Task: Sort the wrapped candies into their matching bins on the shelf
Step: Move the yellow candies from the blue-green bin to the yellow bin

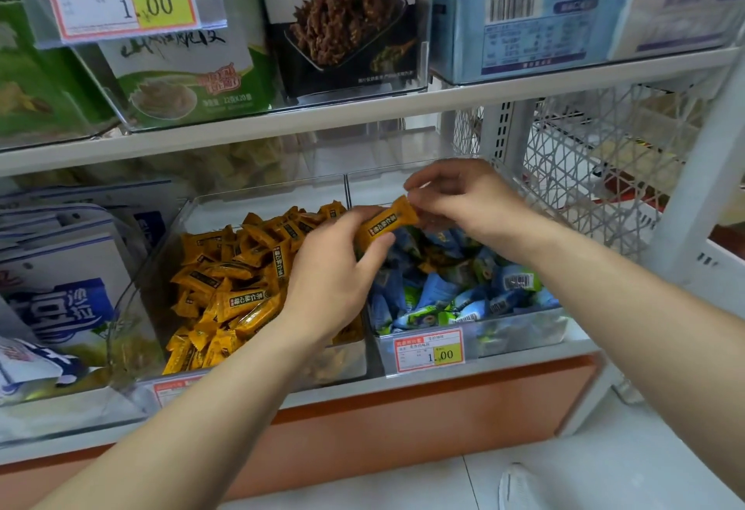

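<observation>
One orange wrapped candy (386, 222) is held in the air above the divide between two clear bins. My left hand (334, 271) grips its lower left end and my right hand (463, 199) pinches its upper right end. The left bin (133, 300) holds a heap of orange candies (238, 287). The right bin (524, 328) holds blue and green wrapped candies (455, 291), and a few orange wrappers show among them under my hands.
Price tags (429, 349) hang on the bins' fronts. Blue and white snack boxes (60, 296) fill the shelf's left side. An upper shelf (363, 106) with boxed snacks overhangs the bins. A white wire basket (596, 170) stands to the right. A white shoe (520, 489) rests on the floor.
</observation>
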Demonstrator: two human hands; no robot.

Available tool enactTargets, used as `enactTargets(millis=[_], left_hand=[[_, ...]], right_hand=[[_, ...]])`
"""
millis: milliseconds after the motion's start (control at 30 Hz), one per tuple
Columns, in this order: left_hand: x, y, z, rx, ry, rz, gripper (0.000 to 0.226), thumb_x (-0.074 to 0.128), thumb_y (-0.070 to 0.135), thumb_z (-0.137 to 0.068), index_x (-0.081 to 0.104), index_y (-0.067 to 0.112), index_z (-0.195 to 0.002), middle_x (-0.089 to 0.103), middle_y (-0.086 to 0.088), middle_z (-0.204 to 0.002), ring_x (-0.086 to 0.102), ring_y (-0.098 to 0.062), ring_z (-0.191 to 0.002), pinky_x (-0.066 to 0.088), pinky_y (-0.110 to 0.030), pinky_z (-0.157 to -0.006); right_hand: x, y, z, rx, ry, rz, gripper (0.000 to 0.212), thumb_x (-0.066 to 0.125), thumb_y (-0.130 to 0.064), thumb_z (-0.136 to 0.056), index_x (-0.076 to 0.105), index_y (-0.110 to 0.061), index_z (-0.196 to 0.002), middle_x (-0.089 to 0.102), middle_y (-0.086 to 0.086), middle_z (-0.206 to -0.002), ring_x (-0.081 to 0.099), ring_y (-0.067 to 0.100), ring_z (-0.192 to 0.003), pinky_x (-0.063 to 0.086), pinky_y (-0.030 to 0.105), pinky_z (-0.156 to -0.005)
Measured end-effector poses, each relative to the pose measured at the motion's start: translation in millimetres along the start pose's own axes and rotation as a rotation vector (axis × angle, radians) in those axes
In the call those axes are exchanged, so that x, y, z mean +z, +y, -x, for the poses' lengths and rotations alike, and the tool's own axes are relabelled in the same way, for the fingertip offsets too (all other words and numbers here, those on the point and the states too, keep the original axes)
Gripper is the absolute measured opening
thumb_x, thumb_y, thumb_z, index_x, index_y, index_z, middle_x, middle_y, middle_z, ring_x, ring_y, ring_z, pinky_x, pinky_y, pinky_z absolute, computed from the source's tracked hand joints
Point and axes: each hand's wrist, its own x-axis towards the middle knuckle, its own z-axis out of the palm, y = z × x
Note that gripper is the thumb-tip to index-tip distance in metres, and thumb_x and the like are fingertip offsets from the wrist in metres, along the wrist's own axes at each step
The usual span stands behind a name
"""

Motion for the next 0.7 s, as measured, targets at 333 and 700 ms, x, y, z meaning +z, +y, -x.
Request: enactTargets(millis=[333, 700], left_hand=[[-12, -20, 5, -0.119, -0.012, -0.010, 0.026, 0.063, 0.039, -0.093, 0.068, 0.025, -0.115, 0.067, 0.009, -0.103, 0.062, -0.009, -0.095, 0.051, -0.032, -0.081], [-13, -24, 8, -0.140, -0.007, 0.036, 0.026, 0.062, 0.041, -0.093, 0.067, 0.030, -0.115, 0.065, 0.018, -0.100, 0.060, -0.003, -0.095, 0.049, -0.025, -0.080]], right_hand=[[-13, 46, -5, 0.284, -0.296, 1.022, 0.062, 0.069, -0.059, -0.082, 0.059, -0.025, -0.133, 0.063, -0.004, -0.127, 0.060, 0.018, -0.107, 0.045, 0.028, -0.079], [-13, 63, -24, 0.322, -0.340, 1.026, 0.037, 0.072, -0.061, -0.076, 0.066, -0.024, -0.078, 0.067, -0.003, -0.078, 0.065, 0.021, -0.080, 0.046, 0.031, -0.061]])
